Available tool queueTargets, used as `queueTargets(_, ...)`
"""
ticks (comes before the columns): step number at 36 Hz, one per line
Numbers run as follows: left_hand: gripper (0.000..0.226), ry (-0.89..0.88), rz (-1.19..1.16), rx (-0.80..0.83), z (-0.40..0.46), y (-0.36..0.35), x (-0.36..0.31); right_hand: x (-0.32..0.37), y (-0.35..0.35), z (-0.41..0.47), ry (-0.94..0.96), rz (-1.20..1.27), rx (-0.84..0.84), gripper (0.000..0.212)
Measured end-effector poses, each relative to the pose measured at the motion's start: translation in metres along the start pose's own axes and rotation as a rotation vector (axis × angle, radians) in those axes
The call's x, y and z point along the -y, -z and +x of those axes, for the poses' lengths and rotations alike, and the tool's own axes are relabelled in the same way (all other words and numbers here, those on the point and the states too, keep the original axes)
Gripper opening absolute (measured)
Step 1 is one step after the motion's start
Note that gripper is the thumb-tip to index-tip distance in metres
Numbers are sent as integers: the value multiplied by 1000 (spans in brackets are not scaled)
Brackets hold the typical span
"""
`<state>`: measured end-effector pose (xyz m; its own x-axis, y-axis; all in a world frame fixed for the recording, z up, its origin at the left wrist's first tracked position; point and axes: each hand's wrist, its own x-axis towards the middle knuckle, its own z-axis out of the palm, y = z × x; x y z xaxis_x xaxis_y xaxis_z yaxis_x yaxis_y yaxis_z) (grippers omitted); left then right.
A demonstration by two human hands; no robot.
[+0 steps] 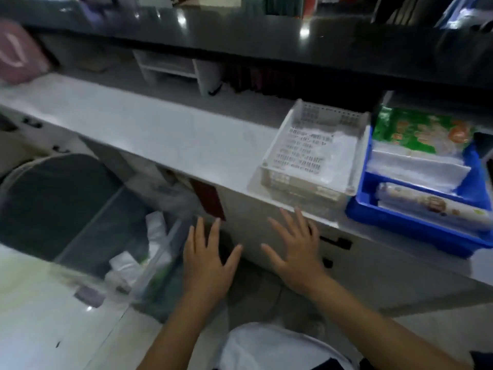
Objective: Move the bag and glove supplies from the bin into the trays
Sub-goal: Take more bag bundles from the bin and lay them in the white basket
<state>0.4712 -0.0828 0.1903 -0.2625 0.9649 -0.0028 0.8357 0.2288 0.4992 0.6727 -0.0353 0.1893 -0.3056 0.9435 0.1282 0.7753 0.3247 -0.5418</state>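
Both hands, left hand (206, 265) and right hand (294, 252), hover empty with fingers spread; the clear bin's (157, 265) soft, light, slippery packets (156, 231) probably want pinching by an edge.

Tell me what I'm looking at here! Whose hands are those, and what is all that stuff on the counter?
There is one picture, taken by a camera worn on a person's head, so you see what they see looking down. The left hand and the right hand are bare, fingers spread, holding nothing. On the white counter stands a white tray with something white and flat inside. Beside it is a blue tray holding packets, one green. Down on the left is a clear bin with white bundles; the picture is too blurry to tell exactly what they are.
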Motion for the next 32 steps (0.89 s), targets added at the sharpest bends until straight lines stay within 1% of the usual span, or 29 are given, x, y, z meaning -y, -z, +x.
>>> queueTargets(4, 80, 212, 60, 47, -58, 9, 86, 34, -72, -31, -8, -68, 231, 73)
queueTargets(7, 85, 351, 109, 96, -102, 14, 131, 56, -105, -50, -6, -96, 387, 72)
queueTargets(11, 87, 518, 41, 122, -135, 25, 175, 98, -127, -48, 68, -100, 461, 69)
queueTargets(14, 87, 605, -20, 128, -147, 31, 201, 121, -139, -50, 111, -108, 509, 69)
queueTargets(20, 84, 777, -101, 93, -145, 43, 249, 130, -168, -34, 79, -216, 645, 69)
queueTargets(24, 85, 860, -124, 101, -131, 47, 273, 144, -198, 2, 67, -243, 749, 73)
queueTargets(30, 85, 932, -109, 186, -85, 57, 313, 180, -264, 83, 154, -175, 766, 72)
queueTargets(32, 85, 939, -111, 220, -63, 63, 322, 189, -285, 111, 205, -203, 754, 72)
